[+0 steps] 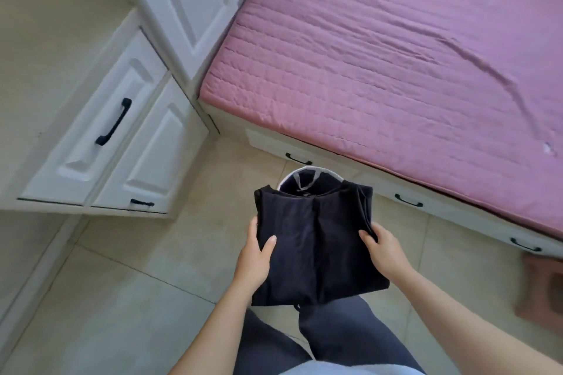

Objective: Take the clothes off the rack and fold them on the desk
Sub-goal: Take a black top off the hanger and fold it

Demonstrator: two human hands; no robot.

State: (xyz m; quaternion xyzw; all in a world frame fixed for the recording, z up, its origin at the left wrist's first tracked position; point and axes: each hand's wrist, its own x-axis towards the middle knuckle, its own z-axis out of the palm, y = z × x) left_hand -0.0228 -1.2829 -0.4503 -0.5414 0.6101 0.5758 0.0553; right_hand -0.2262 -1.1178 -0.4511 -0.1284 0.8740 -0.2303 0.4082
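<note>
Garment (316,246) sits lower centre, my left hand (254,256) and right hand (385,248) clamped on its edges; if either slips, I fear the folds fall open.

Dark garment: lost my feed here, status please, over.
Left hand and right hand grip folded dark garment. Basket on floor under its far edge, beside bed. No desk in view.

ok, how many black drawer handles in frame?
5. Two on the white cabinet: a long handle and a short handle. Three along the bed base: left handle, middle handle, right handle. The dark garment may hide more.
</note>
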